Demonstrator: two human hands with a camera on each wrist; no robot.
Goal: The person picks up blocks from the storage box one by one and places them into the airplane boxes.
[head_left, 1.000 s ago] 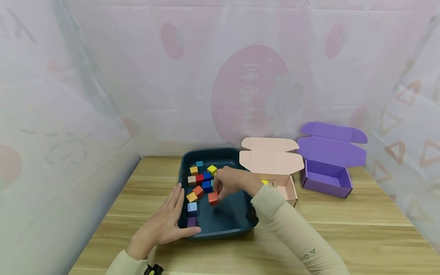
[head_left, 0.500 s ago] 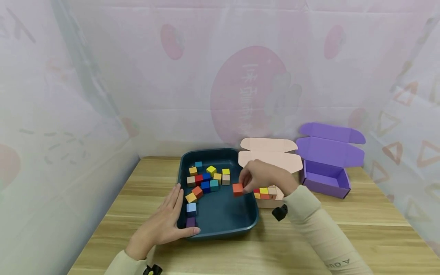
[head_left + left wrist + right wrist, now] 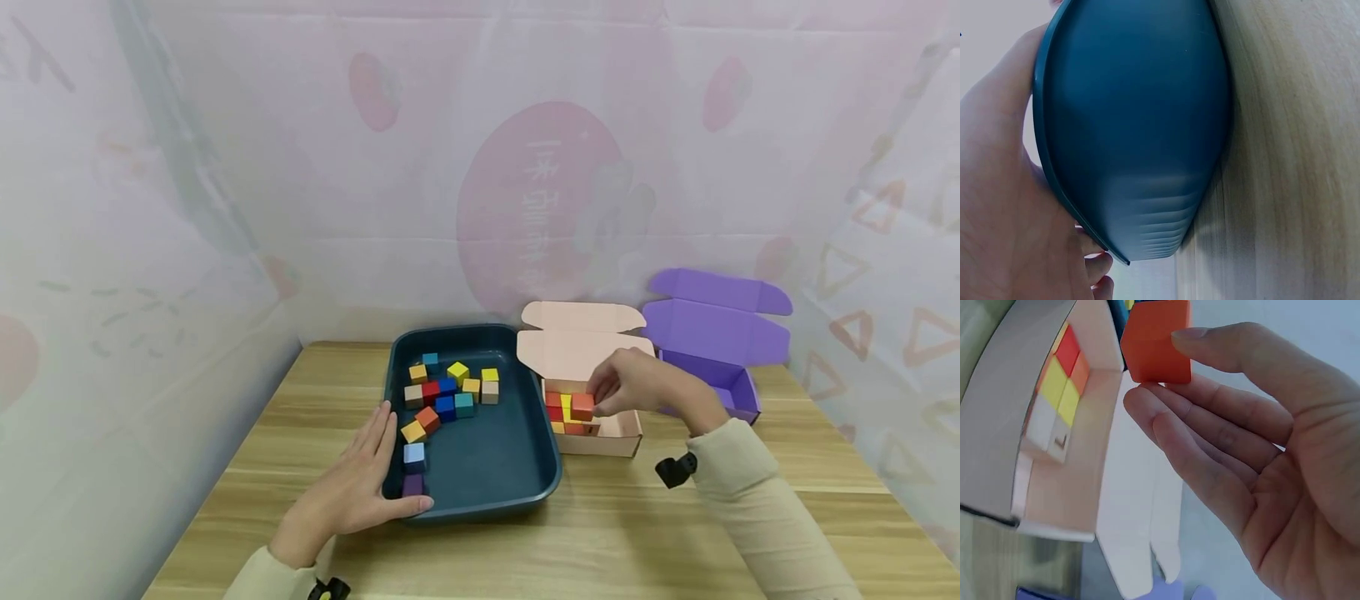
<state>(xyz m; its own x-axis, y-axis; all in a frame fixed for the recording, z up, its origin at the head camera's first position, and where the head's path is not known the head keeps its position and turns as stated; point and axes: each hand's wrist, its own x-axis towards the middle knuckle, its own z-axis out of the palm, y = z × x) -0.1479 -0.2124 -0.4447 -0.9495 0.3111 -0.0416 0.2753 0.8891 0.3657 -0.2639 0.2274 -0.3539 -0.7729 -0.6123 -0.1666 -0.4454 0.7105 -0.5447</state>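
Observation:
My right hand (image 3: 628,382) pinches an orange-red cube (image 3: 1159,347) between thumb and fingers, as the right wrist view shows up close. It holds the cube over the open peach-coloured cardboard box (image 3: 600,445). Inside that box, red, yellow, orange and plain wooden cubes sit packed together at the left; one wooden face (image 3: 1060,439) bears a black L-shaped mark. My left hand (image 3: 347,490) rests with straight fingers along the left rim of a dark teal tray (image 3: 491,467), its thumb over the near corner. Several coloured cubes, among them a light blue one (image 3: 414,457), lie in the tray's left and middle.
A purple cardboard box (image 3: 742,392) with its lid raised stands right of the peach one, partly hidden by my right hand. The peach lid (image 3: 577,352) stands up behind its box. All rest on a wooden table (image 3: 480,562), with printed cloth walls around it.
My right hand has lifted the orange-red cube out of the teal tray and carried it right, over the peach box. My left hand has stayed on the tray rim.

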